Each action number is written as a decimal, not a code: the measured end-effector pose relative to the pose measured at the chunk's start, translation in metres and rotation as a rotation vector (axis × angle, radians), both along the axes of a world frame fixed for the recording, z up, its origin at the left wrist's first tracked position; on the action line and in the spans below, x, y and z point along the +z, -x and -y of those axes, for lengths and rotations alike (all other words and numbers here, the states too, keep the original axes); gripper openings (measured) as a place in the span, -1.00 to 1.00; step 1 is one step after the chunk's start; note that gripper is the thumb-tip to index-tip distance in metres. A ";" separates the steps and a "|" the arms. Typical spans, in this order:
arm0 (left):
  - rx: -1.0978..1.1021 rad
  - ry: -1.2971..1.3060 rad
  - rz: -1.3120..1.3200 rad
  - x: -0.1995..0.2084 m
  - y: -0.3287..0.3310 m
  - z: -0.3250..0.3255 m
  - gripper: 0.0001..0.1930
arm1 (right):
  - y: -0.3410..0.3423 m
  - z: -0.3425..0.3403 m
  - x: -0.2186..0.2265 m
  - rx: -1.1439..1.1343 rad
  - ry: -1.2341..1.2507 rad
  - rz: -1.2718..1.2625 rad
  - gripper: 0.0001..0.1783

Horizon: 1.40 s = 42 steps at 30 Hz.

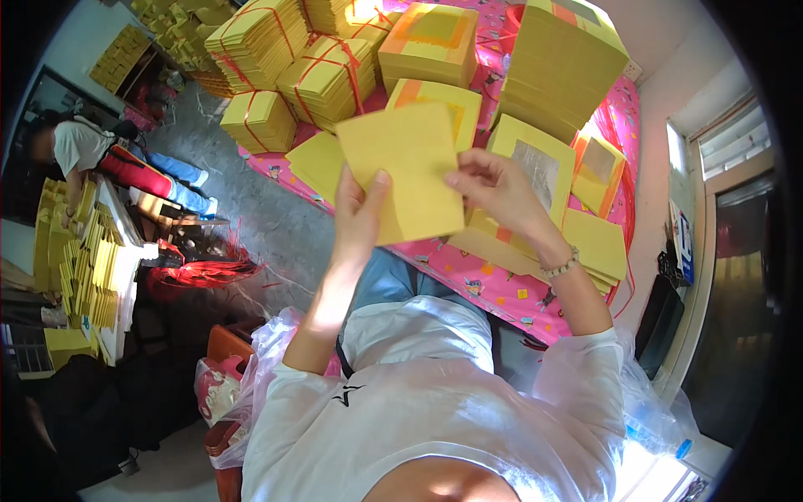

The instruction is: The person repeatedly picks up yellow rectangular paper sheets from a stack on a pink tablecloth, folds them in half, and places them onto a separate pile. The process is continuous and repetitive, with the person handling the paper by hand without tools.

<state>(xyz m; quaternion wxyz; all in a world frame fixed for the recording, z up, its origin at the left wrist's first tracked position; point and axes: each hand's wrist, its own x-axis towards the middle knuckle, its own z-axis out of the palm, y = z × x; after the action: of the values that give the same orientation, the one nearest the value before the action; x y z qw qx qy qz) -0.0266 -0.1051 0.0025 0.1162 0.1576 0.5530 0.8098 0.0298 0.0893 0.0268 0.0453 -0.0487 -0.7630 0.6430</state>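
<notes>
A rectangular piece of yellow paper (406,171) is held up in front of me, tilted a little; I cannot tell whether it is one sheet or a thin stack. My left hand (358,216) grips its lower left side, thumb lying on the face. At the right edge, my right hand (503,191) is closed, with curled fingers and the thumb tip against the paper. Behind it, a table with a pink patterned cover (535,311) bears yellow paper stacks, including an orange-banded one (428,46) and one with a silvery patch (534,171).
Bundles tied with red string (330,79) stand at the far left of the table; a tall stack (556,67) rises at the far right. At left, a person (88,151) bends over a table of yellow paper (92,268). Plastic bags (263,360) hang beside me.
</notes>
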 end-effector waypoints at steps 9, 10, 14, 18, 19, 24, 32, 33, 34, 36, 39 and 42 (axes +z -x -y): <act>-0.089 0.043 0.003 -0.020 -0.027 0.015 -0.57 | 0.011 0.006 0.011 0.060 0.099 0.073 -0.76; -0.089 0.035 0.025 -0.021 -0.027 0.018 -0.57 | 0.012 0.008 0.015 0.048 0.119 0.094 -0.76; -0.108 -0.011 0.148 -0.024 -0.023 0.033 -0.57 | 0.024 0.008 0.004 0.135 0.036 0.120 -0.75; -0.064 -0.068 0.271 -0.036 0.008 0.068 -0.59 | 0.025 0.011 -0.003 0.118 -0.202 -0.045 -0.71; 0.002 -0.096 0.261 -0.039 0.020 0.076 -0.59 | 0.025 0.010 -0.007 0.087 -0.324 -0.123 -0.69; 0.228 -0.114 0.258 -0.079 0.095 0.103 -0.67 | 0.012 0.006 -0.014 0.202 -0.829 -0.103 -0.65; 0.391 -0.045 0.344 -0.130 0.142 0.087 -0.66 | 0.009 0.011 -0.019 0.242 -0.977 -0.164 -0.59; 0.388 -0.010 0.351 -0.137 0.143 0.086 -0.66 | 0.009 0.012 -0.018 0.243 -0.969 -0.145 -0.59; 0.382 0.025 0.356 -0.144 0.144 0.084 -0.66 | 0.009 0.012 -0.018 0.240 -0.962 -0.127 -0.58; 0.388 0.108 0.339 -0.156 0.145 0.082 -0.67 | 0.009 0.012 -0.019 0.239 -0.978 -0.150 -0.58; 0.391 0.103 0.372 -0.157 0.143 0.079 -0.70 | 0.008 0.012 -0.020 0.235 -1.003 -0.172 -0.56; 0.314 0.129 0.472 -0.153 0.149 0.083 -0.69 | 0.008 0.013 -0.019 0.229 -1.014 -0.175 -0.55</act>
<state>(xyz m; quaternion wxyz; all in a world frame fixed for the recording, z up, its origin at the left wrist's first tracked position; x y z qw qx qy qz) -0.1758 -0.1876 -0.1508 0.1247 -0.1306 0.5786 0.7954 0.0223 0.0764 0.0078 0.0561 0.1169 -0.9721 0.1957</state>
